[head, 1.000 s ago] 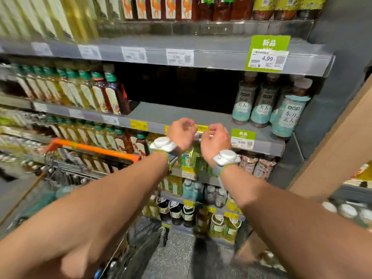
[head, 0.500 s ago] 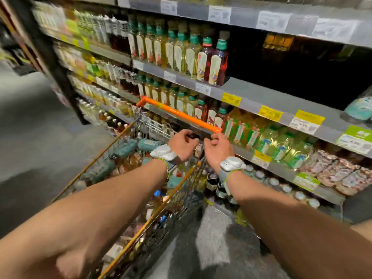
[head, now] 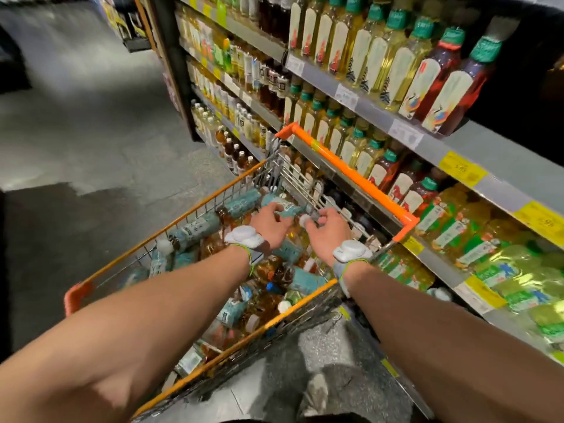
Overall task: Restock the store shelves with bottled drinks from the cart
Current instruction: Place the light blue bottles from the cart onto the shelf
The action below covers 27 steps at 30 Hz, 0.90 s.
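Observation:
An orange-rimmed wire cart [head: 171, 230] stands beside the shelves, piled with lying bottles, several teal-labelled and several amber. Both hands reach into its far end. My left hand [head: 270, 224] curls its fingers over a teal-labelled bottle [head: 288, 206] lying on top of the pile. My right hand [head: 328, 230] curls its fingers at that bottle's neck end, beside a white cap [head: 303, 220]. The grey store shelves [head: 488, 154] to the right hold rows of upright yellow and red tea bottles [head: 396, 65].
The cart's orange handle bar [head: 351, 175] lies close against the shelf edge. Green-labelled bottles [head: 476, 239] fill the lower shelf on the right. Grey aisle floor [head: 91, 132] stretches left of the cart. A shoe [head: 316, 392] shows below, between cart and shelves.
The view has swung left and down from the shelf to the cart. Both hands have dropped from shelf-edge height into the cart and now close on a teal-labelled bottle.

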{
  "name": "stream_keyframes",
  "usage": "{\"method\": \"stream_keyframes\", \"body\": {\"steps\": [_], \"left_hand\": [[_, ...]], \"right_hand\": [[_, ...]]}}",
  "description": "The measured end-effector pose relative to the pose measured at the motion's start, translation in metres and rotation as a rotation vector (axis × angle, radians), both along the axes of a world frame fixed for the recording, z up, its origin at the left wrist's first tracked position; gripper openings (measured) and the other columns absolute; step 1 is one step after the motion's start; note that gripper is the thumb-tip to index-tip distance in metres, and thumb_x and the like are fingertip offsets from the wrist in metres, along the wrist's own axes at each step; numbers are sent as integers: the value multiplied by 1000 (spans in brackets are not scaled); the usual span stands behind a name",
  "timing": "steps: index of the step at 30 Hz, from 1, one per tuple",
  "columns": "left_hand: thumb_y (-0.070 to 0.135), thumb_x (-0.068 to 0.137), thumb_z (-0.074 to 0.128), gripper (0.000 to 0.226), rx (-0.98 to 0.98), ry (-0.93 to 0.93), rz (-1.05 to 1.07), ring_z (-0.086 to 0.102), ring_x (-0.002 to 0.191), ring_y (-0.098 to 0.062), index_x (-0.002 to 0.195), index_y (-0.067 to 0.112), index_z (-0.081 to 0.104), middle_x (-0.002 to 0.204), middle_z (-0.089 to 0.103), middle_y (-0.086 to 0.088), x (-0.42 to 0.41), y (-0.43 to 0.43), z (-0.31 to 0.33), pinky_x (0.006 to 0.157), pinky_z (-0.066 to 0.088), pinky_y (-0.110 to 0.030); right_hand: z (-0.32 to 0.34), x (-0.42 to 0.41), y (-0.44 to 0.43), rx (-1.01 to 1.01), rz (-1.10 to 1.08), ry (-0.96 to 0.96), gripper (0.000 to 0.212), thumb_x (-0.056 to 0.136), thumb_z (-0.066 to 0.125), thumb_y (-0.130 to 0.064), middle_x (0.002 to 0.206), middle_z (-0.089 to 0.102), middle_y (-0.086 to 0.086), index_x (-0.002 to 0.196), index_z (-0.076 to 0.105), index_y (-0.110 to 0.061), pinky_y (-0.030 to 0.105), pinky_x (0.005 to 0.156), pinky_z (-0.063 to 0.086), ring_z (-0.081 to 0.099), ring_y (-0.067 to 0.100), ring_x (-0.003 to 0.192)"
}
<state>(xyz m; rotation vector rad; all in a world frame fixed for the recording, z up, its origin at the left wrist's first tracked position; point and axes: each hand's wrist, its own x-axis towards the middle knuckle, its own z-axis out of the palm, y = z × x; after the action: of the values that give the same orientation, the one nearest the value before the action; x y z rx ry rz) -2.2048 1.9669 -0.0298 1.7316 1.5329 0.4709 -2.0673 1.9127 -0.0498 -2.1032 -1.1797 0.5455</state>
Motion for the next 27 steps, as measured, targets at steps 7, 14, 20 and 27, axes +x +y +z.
{"method": "stream_keyframes", "body": {"steps": [7,14,20,27], "left_hand": [[14,96,61,33,5,154,22,65,111,-33,129,12,63,120,71,-11,5,29,-33,80,42,-28],[14,96,61,50,-148,440,-302,48,136,-36,145,17,51,151,46,-18,1,78,-61,112,41,-42],[28,92,68,68,-196,713,-602,30,147,-32,153,20,40,156,38,-6,7,117,-113,118,34,-49],[39,83,73,75,-47,735,-831,29,146,-26,150,34,40,151,42,2,-3,138,-178,117,26,-49]], "right_hand": [[-40,16,50,-222,227,50,47,96,65,-36,131,59,8,135,52,-13,44,93,52,61,31,112],[-69,20,97,-286,288,-57,48,94,66,-34,136,54,7,136,51,-16,36,95,46,57,30,118],[-90,13,142,-307,350,-122,53,94,68,-29,140,52,7,141,48,-13,38,100,46,52,31,126],[-116,5,172,-401,401,-301,61,94,69,-34,143,53,5,146,44,-15,45,104,45,50,31,130]]}}
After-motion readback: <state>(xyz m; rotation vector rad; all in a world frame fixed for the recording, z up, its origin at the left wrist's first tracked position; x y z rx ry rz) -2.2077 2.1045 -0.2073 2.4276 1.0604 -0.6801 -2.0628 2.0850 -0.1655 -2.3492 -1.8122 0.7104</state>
